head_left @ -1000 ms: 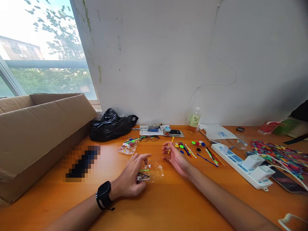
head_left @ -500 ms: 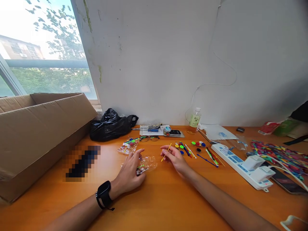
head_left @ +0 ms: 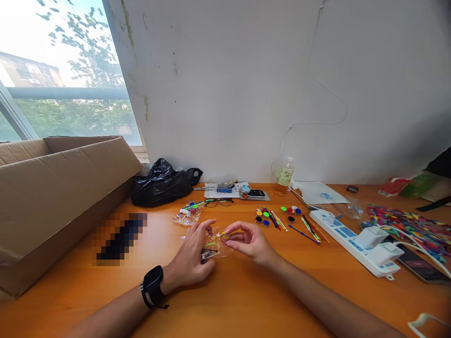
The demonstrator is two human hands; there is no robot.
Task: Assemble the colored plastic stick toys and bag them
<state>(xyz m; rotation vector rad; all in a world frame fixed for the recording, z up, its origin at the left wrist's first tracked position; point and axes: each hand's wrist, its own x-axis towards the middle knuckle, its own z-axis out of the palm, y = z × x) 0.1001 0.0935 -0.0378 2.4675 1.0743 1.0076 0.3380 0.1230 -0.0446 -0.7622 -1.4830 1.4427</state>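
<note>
- Cardboard box (head_left: 52,197), far L on the desk (head_left: 246,300), flaps open, lying at about 9 o'clock from the hands.
- Blurred dark item just R of the box; can't tell what it is.
- Black plastic bag (head_left: 162,184) at the wall, approx 11 o'clock from the hands.
- Small packet of coloured bits (head_left: 188,213) + glasses (head_left: 218,202) lie just beyond the hands, 12 o'clock.
- Left hand (head_left: 192,256), black watch on the wrist, rests on the desk; thumb & fingers pinch the clear bag (head_left: 214,244) at its L side. Grip closed on the bag.
- Clear bag sits on the desk between both hands, centre of view; green + dark small pieces show inside.
- Right hand (head_left: 248,239) meets the bag's R edge at 3 o'clock; fingertips curled, pinched on a small yellow piece (head_left: 225,236) at the bag mouth. Grip closed on that piece.
- Coloured sticks & discs (head_left: 278,217) spread at 1 o'clock from the right hand, apart from it.
- Bottle (head_left: 284,176) at the wall behind them.
- White power strip (head_left: 352,239) w/ plugs at 3 o'clock, well apart; heap of coloured pieces (head_left: 408,225) beyond it, far R.
</note>
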